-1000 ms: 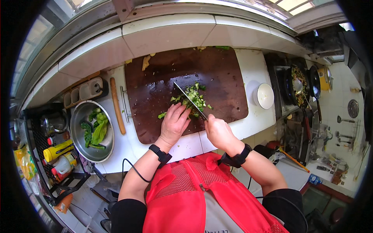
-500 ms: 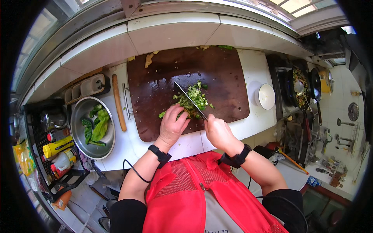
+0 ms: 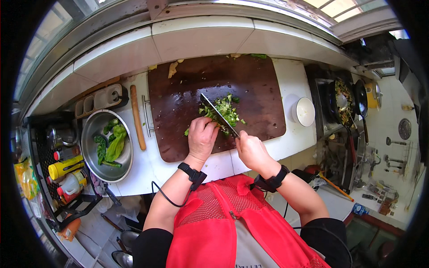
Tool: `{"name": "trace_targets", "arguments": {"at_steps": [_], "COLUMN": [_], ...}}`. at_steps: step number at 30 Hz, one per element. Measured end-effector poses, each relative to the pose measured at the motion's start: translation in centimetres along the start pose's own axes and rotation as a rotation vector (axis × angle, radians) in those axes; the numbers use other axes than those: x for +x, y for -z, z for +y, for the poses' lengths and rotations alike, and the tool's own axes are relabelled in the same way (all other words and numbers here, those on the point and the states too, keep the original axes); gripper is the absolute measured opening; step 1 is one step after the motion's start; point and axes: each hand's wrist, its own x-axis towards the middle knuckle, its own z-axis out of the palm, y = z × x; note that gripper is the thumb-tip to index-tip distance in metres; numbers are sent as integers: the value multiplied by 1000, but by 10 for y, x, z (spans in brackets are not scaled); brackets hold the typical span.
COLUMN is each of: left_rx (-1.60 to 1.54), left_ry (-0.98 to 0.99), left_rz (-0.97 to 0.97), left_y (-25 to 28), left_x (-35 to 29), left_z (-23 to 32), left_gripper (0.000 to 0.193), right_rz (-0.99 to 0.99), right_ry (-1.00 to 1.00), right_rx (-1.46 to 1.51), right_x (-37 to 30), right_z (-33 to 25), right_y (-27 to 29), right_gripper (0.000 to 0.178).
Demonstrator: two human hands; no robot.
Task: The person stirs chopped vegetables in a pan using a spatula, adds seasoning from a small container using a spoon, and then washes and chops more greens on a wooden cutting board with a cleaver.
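My right hand (image 3: 253, 151) is wrapped round the handle of a kitchen knife (image 3: 218, 115), whose broad blade slants up to the left across the board. Chopped greens (image 3: 227, 109) lie in a small heap along both sides of the blade. Close against the blade's left side, my left hand (image 3: 202, 136) has its fingers bent and pressed together on the greens, with a leafy bit showing beside them. Under all this is a dark brown cutting board (image 3: 178, 116). My left fingers partly hide the greens below them.
Left of the board are a rolling pin (image 3: 137, 117), a metal basin (image 3: 90, 164) of leafy greens and a compartmented seasoning box (image 3: 102, 99). A white bowl (image 3: 304, 111) stands to the right, near a wok (image 3: 335, 105) of food on the stove. Tan scraps (image 3: 173, 69) lie at the board's far edge.
My left hand has shifted slightly right, closer to the blade, and its fingers have drawn together. The right hand and knife stay in nearly the same place.
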Motion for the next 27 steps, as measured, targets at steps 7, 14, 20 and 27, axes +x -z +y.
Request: {"name": "trace_targets", "arguments": {"at_steps": [7, 14, 20, 27], "left_rx": [-12, 16, -15, -47], "left_ry": [2, -22, -23, -10], "left_rz": [1, -103, -57, -79], "left_y": [2, 28, 20, 21], "left_x": [-2, -19, -13, -4], "left_z": [3, -1, -3, -9], "left_gripper": [26, 36, 34, 31], "right_rz": [56, 31, 5, 62], "right_ry": [-11, 74, -5, 87], "right_rx": [-1, 57, -54, 24], "right_x": [17, 4, 24, 15], "right_z": [-2, -13, -16, -1], "right_y": [-14, 14, -7, 1], "right_gripper": [19, 17, 17, 17]}}
